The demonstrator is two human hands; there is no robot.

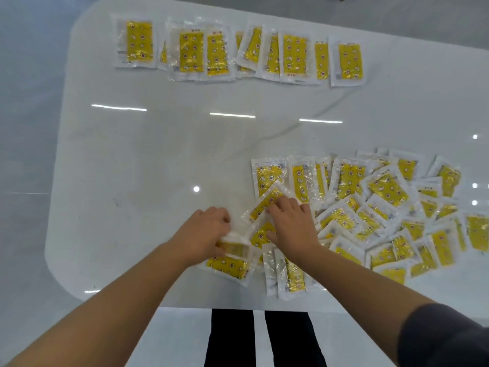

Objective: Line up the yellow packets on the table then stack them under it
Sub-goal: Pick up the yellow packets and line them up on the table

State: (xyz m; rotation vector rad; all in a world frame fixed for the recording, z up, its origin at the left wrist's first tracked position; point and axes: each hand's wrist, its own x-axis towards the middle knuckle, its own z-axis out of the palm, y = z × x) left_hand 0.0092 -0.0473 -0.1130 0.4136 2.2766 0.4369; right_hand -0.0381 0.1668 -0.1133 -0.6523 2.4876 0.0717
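**newbie_sorter:** So, partway into the lining-up bit. Got a tidy far row (238,53) of yellow packets along the far side of the desk (158,154), plus a messy heap (397,213) sprawled over the near right. Working at the heap's left end now. Any tips?

**packet_pro:** Sure. Left hand (203,231) first: fingers (223,221) curled tight round one blurred packet (235,249), held over a flat packet (230,267) by the near edge. Fine grip. Take one at a time, though, and grab the clear border rather than the yellow middle. Probably slippery film.

**newbie_sorter:** And the right hand (293,226)?

**packet_pro:** Fingers (277,205) bent down onto a tilted packet (264,201), thumb on the one just nearer. Can't tell whether pinching or only pressing. Either way, use that hand to pin the heap and stop the neighbours sliding during each lift. Glossy desk, so expect some skating.

**newbie_sorter:** Where to set the next ones?

**packet_pro:** Either extend the far row or start a second row in the middle stretch between row and heap. Keep the short edges level and lay them side by side. Worth squaring up the far row too: several overlapping there, a couple tilted. Leave the stacking under the desk for later; loads left to line up.
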